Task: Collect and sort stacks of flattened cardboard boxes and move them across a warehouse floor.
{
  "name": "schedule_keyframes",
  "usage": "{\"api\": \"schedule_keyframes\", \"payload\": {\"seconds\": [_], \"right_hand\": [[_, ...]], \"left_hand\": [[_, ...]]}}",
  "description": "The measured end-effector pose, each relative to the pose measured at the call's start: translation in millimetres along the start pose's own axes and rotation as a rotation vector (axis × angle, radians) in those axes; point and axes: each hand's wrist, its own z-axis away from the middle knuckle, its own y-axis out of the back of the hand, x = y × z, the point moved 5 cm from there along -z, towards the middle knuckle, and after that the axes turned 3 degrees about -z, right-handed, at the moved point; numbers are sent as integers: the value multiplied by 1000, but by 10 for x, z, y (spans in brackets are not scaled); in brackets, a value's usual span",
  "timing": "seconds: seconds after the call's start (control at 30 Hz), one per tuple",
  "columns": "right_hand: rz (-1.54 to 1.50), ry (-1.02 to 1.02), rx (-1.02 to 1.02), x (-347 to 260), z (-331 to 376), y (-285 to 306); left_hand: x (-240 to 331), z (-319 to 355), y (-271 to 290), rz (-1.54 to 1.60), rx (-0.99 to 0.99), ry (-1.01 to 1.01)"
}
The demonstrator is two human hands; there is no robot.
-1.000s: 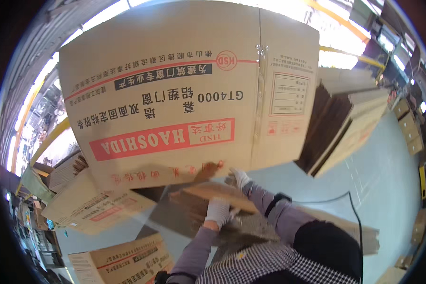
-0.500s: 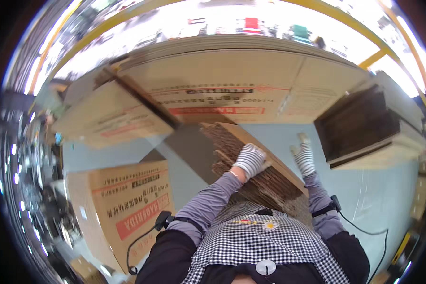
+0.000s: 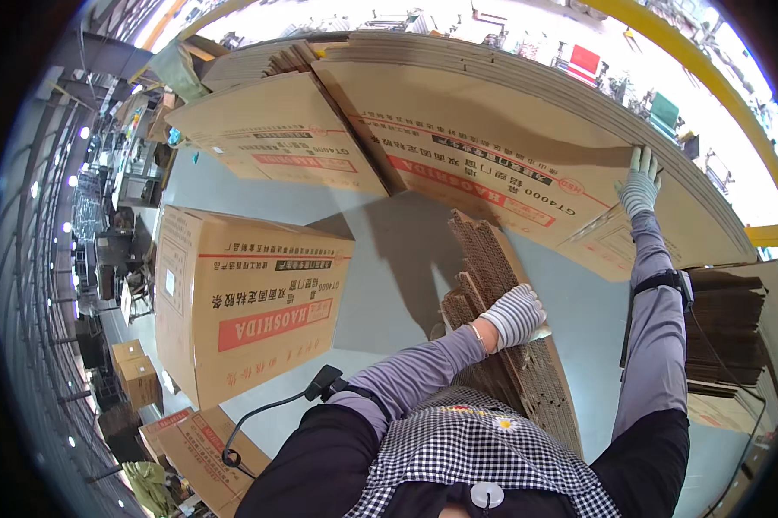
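My left hand (image 3: 516,316), in a striped knit glove, curls over the upper edge of a bundle of flattened cardboard boxes (image 3: 484,259). The bundle stands on edge against my checked apron, its corrugated ends facing up. My right hand (image 3: 639,183), gloved the same way, reaches far forward. Its fingers lie stretched out on the printed face of a leaning stack of flat cartons (image 3: 458,112), near the top edge.
A made-up carton (image 3: 259,285) stands on the grey surface (image 3: 372,302) at left. More flat cartons (image 3: 268,129) lean at the far left, and another stack (image 3: 726,328) stands at right. Smaller boxes (image 3: 136,373) sit beyond the left edge. A yellow rail (image 3: 700,60) runs behind.
My right hand has moved forward from above the grey surface onto the leaning cartons. My left hand keeps its hold on the bundle, which now points more straight ahead. The view has turned.
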Motion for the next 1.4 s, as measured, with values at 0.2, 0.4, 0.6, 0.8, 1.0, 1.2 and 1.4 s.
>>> {"api": "schedule_keyframes", "payload": {"seconds": [0.2, 0.4, 0.6, 0.8, 1.0, 1.2, 1.4], "right_hand": [[107, 81, 180, -20, 198, 71], [102, 178, -103, 413, 52, 160], [16, 229, -55, 963, 1167, 251], [49, 7, -199, 2280, 3323, -109], [23, -81, -241, 2323, 3397, -99], [-20, -62, -206, 2390, 3316, -120], [-156, -92, -65, 2067, 3466, 279]], "left_hand": [[0, -52, 51, -6, 21, 1], [22, -171, 19, 3, 40, -16], [-47, -122, 45, 13, 68, 16], [-14, -270, 96, 27, -8, 4], [-36, -289, 42, 43, 39, -1], [-10, -360, 84, 39, 71, -10], [56, -495, 175, 99, 35, 8]]}}
